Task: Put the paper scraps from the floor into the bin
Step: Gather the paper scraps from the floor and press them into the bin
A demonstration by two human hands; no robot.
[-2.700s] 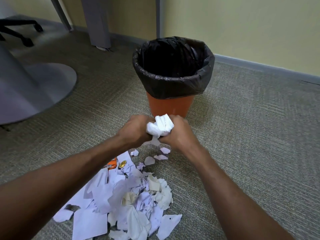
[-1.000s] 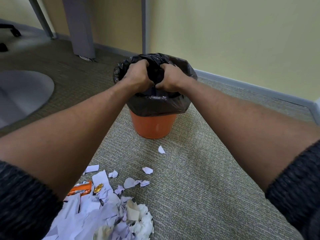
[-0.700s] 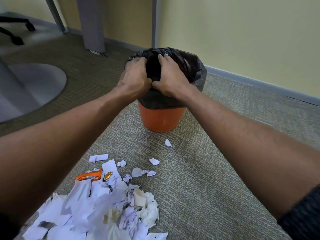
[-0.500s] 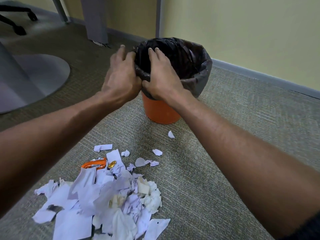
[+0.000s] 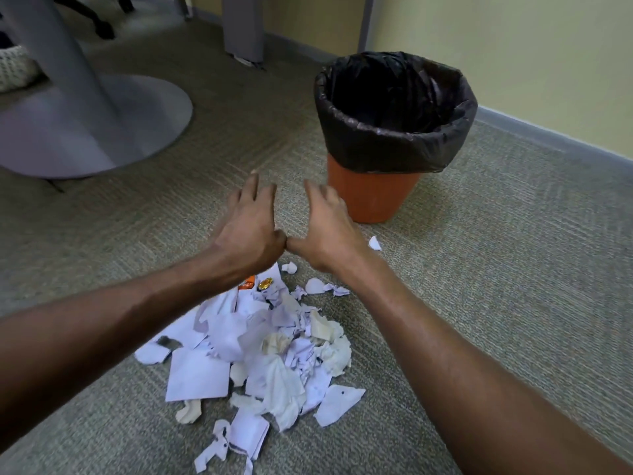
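An orange bin (image 5: 371, 197) lined with a black bag (image 5: 394, 145) stands on the carpet near the wall. A heap of white paper scraps (image 5: 260, 351) lies on the floor in front of me, with an orange wrapper (image 5: 247, 282) at its far edge. My left hand (image 5: 248, 231) and my right hand (image 5: 325, 231) hover side by side, palms down, above the far end of the heap, thumbs touching. Both are empty with fingers spread. One loose scrap (image 5: 375, 243) lies just right of my right hand, near the bin's foot.
A grey round table base (image 5: 102, 121) with its column stands at the left. Grey furniture legs (image 5: 243, 29) stand at the back by the yellow wall (image 5: 513, 46). A chair's castors show at the top left. Carpet stretches to the right of the bin.
Both hands carried a wad of paper to the bin, let it go inside, and have drawn back down over the heap, now empty.
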